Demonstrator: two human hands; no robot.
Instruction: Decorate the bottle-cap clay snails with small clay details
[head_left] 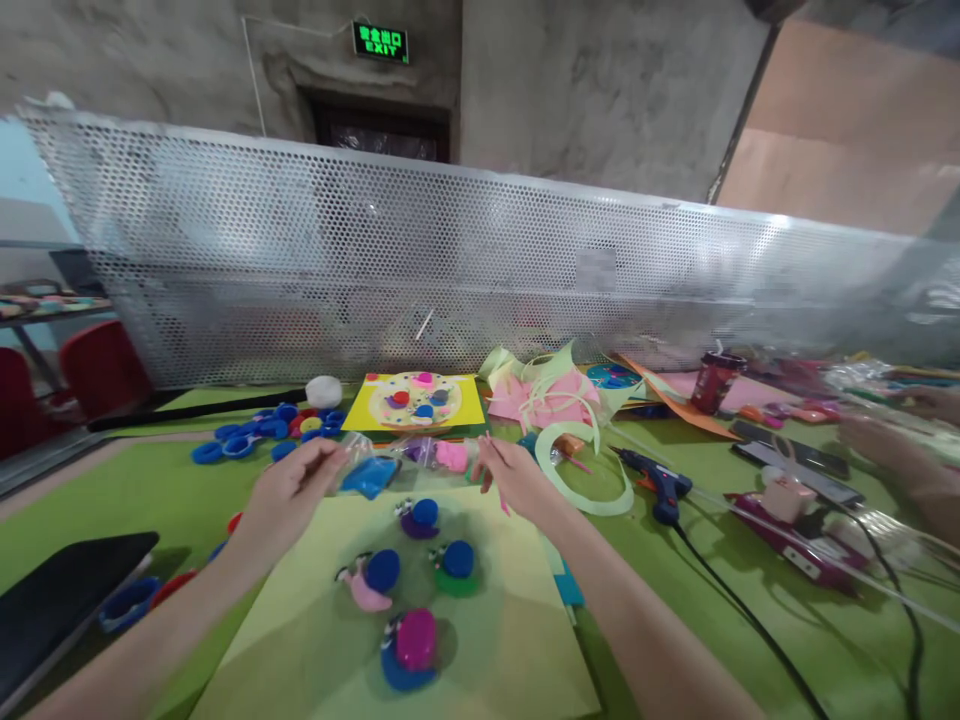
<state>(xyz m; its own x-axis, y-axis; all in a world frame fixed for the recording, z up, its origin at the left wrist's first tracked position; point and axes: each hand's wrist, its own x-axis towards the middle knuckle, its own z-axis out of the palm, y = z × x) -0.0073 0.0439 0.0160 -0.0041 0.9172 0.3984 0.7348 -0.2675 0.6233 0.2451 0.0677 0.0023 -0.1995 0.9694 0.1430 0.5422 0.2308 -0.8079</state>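
Observation:
Pinched in my left hand (300, 478) is the edge of a clear plastic bag with blue modelling clay (369, 477) in it. My right hand (514, 472) is closed around a thin pink stick (504, 503), whose end shows below the fingers. Between the hands lie a pink clay packet (451, 457), close to the right fingertips, and a purple clay packet (420, 452). On the pale yellow sheet (517, 640) in front of me are several clay snails with bottle-cap shells: a magenta-shelled snail (415, 640), and blue-shelled ones on pink (367, 590), green (455, 585) and purple (420, 522) bodies.
Loose bottle caps (238, 445) lie at left, above a black device (71, 600). A yellow card (356, 405) with snails stands behind. At right are paper scraps (544, 390), a corded glue gun (664, 485), a power strip (802, 550), a cup (716, 382) and another person's hand (877, 450).

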